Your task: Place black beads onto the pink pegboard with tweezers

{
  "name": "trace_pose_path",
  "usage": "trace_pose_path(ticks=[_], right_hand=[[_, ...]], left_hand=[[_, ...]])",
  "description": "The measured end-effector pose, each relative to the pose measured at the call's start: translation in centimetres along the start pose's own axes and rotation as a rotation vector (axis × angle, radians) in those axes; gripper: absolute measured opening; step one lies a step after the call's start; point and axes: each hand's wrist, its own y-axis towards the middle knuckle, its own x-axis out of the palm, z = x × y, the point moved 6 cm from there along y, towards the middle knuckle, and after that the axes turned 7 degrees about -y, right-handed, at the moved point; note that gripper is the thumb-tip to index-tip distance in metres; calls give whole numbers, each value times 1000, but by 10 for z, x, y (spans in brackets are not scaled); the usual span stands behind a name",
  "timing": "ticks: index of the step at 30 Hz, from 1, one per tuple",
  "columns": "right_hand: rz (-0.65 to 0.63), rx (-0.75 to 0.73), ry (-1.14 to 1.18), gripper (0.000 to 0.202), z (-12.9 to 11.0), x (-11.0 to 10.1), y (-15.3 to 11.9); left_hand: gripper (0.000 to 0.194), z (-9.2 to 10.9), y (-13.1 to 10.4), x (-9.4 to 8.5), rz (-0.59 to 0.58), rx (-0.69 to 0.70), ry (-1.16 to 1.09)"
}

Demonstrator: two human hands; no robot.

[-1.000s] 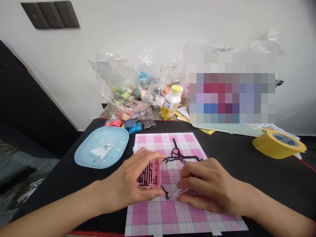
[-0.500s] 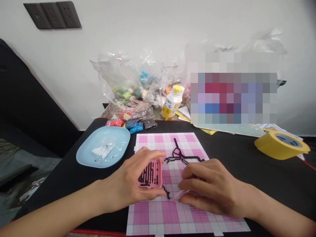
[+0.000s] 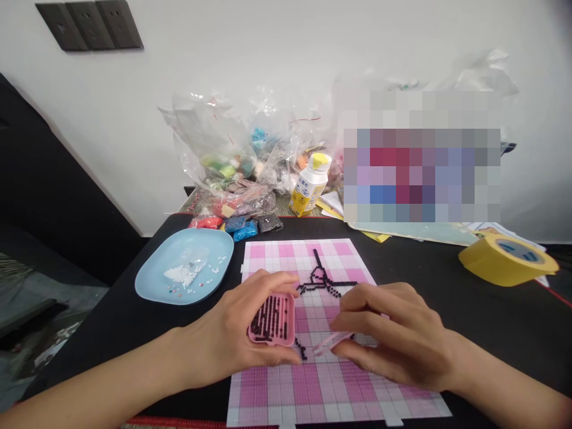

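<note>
A small pink tray point(image 3: 272, 341) with rows of black beads is held in my left hand point(image 3: 232, 325), thumb below and fingers above. My right hand point(image 3: 397, 339) pinches a slim, pale pink tool point(image 3: 329, 344), whose tip points left over the board. Both hands are above a pink-and-white checkered pegboard point(image 3: 263, 393). Black beads form branching lines point(image 3: 318, 277) on its upper part, and a short row of black beads point(image 3: 302, 349) lies between the hands. My right hand hides part of the pattern.
On the left stands a light blue plate point(image 3: 152, 280) with white beads and a plastic bag. Behind are bead packets point(image 3: 245, 230), plastic bags point(image 3: 210, 137) and a yellow-white bottle point(image 3: 310, 185). A yellow tape roll point(image 3: 496, 265) lies at the right.
My right hand has shifted slightly right and its fingers have loosened a little, showing more of the pink tool. My left hand still holds the tray, nearly in place.
</note>
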Motion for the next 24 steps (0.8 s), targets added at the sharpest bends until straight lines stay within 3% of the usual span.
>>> trace_pose_path(ticks=[8, 24], right_hand=[[26, 25, -33, 14, -2, -1, 4], [-84, 6, 35, 18, -1, 10, 5]], left_hand=[[77, 8, 1, -2, 3, 65, 65], [91, 2, -1, 3, -30, 8, 13]])
